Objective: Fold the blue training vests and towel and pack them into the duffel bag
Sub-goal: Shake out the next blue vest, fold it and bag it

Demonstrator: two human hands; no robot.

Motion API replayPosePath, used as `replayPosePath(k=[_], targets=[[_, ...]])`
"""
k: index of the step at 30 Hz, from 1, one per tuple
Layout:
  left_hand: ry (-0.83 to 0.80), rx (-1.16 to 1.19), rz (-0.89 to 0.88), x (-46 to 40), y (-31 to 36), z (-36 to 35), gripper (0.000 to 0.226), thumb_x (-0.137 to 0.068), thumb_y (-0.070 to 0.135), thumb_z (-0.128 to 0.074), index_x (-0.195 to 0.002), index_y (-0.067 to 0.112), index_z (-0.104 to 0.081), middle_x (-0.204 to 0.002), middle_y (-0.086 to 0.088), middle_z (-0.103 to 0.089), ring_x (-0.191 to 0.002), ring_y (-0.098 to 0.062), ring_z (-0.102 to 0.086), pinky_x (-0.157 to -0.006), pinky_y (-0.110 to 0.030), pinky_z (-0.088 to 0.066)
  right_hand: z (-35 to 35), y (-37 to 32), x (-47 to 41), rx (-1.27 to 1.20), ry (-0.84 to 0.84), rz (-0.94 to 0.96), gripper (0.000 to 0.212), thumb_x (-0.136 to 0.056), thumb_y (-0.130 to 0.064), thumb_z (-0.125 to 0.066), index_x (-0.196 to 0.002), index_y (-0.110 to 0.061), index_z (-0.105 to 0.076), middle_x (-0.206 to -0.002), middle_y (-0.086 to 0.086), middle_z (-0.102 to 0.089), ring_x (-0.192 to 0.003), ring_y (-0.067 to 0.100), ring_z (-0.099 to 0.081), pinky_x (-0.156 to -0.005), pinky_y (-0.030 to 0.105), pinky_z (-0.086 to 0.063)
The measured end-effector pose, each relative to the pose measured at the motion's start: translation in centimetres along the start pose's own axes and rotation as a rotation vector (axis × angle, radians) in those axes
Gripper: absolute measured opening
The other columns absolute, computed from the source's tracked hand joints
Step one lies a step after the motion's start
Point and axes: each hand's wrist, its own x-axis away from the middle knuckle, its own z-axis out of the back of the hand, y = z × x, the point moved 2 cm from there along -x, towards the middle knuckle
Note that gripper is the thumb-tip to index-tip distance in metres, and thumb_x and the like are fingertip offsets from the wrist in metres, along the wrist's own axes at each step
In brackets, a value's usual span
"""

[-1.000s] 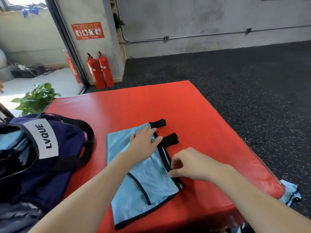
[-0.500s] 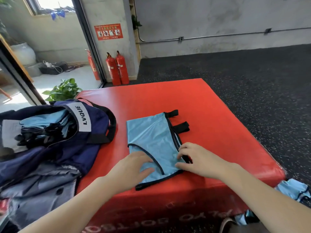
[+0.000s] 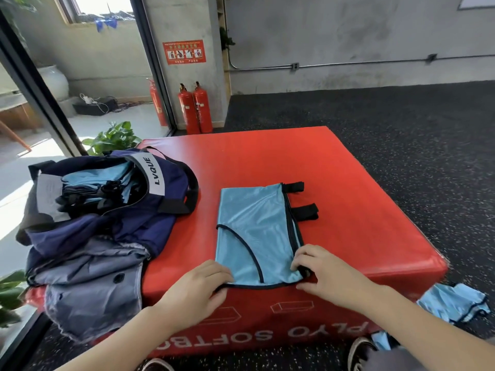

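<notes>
Folded blue vest (image 3: 254, 231) lying flat on the red plyo box (image 3: 348, 183), its near hem at the box's front edge. Left hand (image 3: 198, 290) pinches the near left corner of the vest, thumb on top of the fabric and fingers curled at the box edge. Right hand (image 3: 324, 271) grips the near right corner, fingers bent over the black trim. Two black straps (image 3: 305, 211) project from the vest's far right side, beyond the right hand. Navy duffel bag (image 3: 112, 199), lying open well to the left of the left hand, contains a stack of folded blue vests (image 3: 96, 180). More blue fabric (image 3: 452, 303) lies on the floor, to the right of the right forearm.
</notes>
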Motion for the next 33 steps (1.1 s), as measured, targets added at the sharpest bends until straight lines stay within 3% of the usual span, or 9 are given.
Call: replayPosePath(k=[6, 10, 14, 18, 22, 25, 29, 31, 33], targets=[[0.141, 0.070, 0.167, 0.1, 1.1, 1.1, 0.022, -0.085, 0.039, -0.056, -0.098, 0.026, -0.068, -0.114, 0.017, -0.067, -0.106, -0.003, -0.061, -0.096, -0.003, -0.034, 0.2, -0.9, 0.1, 0.210, 0.134, 0.140, 0.018, -0.074, -0.035, -0.060, -0.091, -0.031, -0.065, -0.099, -0.022, -0.058, -0.102, 0.005, -0.048, -0.085, 0.025, -0.041], [0.275, 0.150, 0.235, -0.7, 1.8, 3.0, 0.012, -0.086, 0.038, -0.059, -0.096, 0.033, -0.064, -0.090, 0.021, -0.066, -0.085, -0.002, -0.064, -0.079, -0.021, -0.048, 2.5, -2.0, 0.0, -0.072, 0.177, 0.041, 0.009, -0.074, -0.029, -0.061, -0.083, -0.029, -0.056, -0.088, -0.013, -0.060, -0.094, 0.007, -0.056, -0.085, 0.024, -0.041], [0.431, 0.277, 0.281, -1.7, 2.4, 4.6, 0.026, -0.088, 0.013, -0.072, -0.086, 0.037, -0.061, -0.076, 0.018, -0.068, -0.069, -0.004, -0.066, -0.066, -0.013, -0.047, 5.0, -2.9, -0.4, -0.382, 0.230, -0.022, 0.008, -0.079, -0.019, -0.064, -0.076, -0.017, -0.057, -0.067, 0.006, -0.050, -0.060, 0.016, -0.042, -0.059, 0.030, -0.033], [0.527, 0.429, 0.340, -3.3, 2.6, 5.5, 0.014, -0.090, 0.014, -0.072, -0.084, 0.026, -0.067, -0.058, 0.016, -0.057, -0.053, -0.002, -0.048, -0.054, -0.014, -0.039, 6.5, -2.9, -2.2, -0.586, 0.303, -0.075, 0.011, -0.079, -0.019, -0.060, -0.075, -0.010, -0.057, -0.062, 0.008, -0.044, -0.058, 0.015, -0.039, -0.055, 0.033, -0.031], [0.567, 0.507, 0.410, -6.0, 1.4, 5.7, 0.006, -0.092, 0.023, -0.071, -0.087, 0.026, -0.070, -0.058, 0.005, -0.057, -0.055, -0.004, -0.044, -0.054, -0.024, -0.038, 7.1, -2.0, -4.7, -0.589, 0.387, -0.157, 0.010, -0.089, -0.018, -0.065, -0.081, -0.014, -0.062, -0.072, 0.016, -0.058, -0.062, 0.014, -0.047, -0.059, 0.034, -0.037], [0.584, 0.540, 0.466, -7.9, -0.3, 5.5, 0.006, -0.092, 0.026, -0.072, -0.087, 0.028, -0.071, -0.066, -0.001, -0.063, -0.059, -0.005, -0.049, -0.057, -0.027, -0.041, 6.9, -0.9, -7.0, -0.545, 0.399, -0.211, 0.010, -0.093, -0.024, -0.067, -0.083, -0.025, -0.065, -0.078, 0.006, -0.068, -0.071, 0.023, -0.061, -0.067, 0.041, -0.048], [0.586, 0.552, 0.562, -10.0, -3.0, 4.5, 0.007, -0.092, 0.029, -0.071, -0.086, 0.030, -0.070, -0.070, 0.001, -0.068, -0.060, -0.004, -0.050, -0.059, -0.025, -0.043, 6.4, 0.5, -10.5, -0.464, 0.354, -0.268, 0.006, -0.095, -0.036, -0.064, -0.092, -0.032, -0.068, -0.088, -0.010, -0.073, -0.086, 0.012, -0.067, -0.080, 0.037, -0.052], [0.568, 0.564, 0.644, -10.7, -4.2, 3.7, 0.004, -0.093, 0.033, -0.070, -0.096, 0.032, -0.068, -0.076, 0.004, -0.070, -0.062, -0.006, -0.056, -0.064, -0.028, -0.045, 5.9, 1.4, -11.9, -0.398, 0.299, -0.304, 0.009, -0.096, -0.038, -0.062, -0.093, -0.032, -0.068, -0.088, -0.012, -0.072, -0.085, 0.006, -0.066, -0.078, 0.032, -0.051], [0.486, 0.563, 0.744, -10.9, -4.8, 2.5, 0.031, -0.092, 0.037, -0.069, -0.120, 0.031, -0.057, -0.089, 0.009, -0.068, -0.075, -0.003, -0.063, -0.069, -0.021, -0.045, 5.2, 2.2, -13.1, -0.311, 0.213, -0.346, 0.014, -0.096, -0.039, -0.062, -0.090, -0.027, -0.067, -0.086, -0.009, -0.070, -0.083, 0.009, -0.065, -0.074, 0.032, -0.050]])
